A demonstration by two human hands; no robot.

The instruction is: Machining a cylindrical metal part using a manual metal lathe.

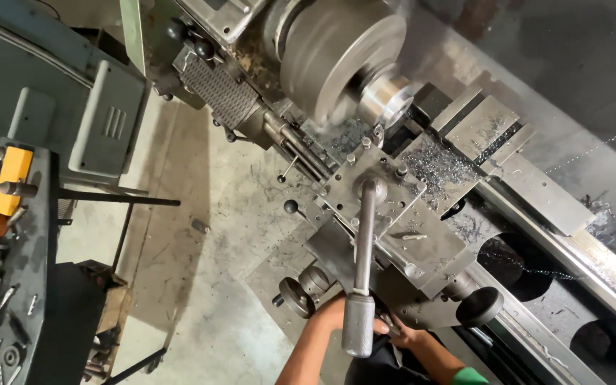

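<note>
I look down on a metal lathe. Its grey chuck is blurred, with a shiny round workpiece at its face. The tool post stands close to the workpiece, and a long lever with a thick grip runs from it toward me. My left hand reaches in beside the dark handwheel, its fingers hidden behind the lever grip. My right hand, green sleeve at the wrist, is closed on a small metal handle at the carriage front, under the lever.
Metal chips cover the cross slide and bed. A black round knob sticks out right of my hands. A dark tool rack with a yellow item and hand tools stands at left, on a concrete floor.
</note>
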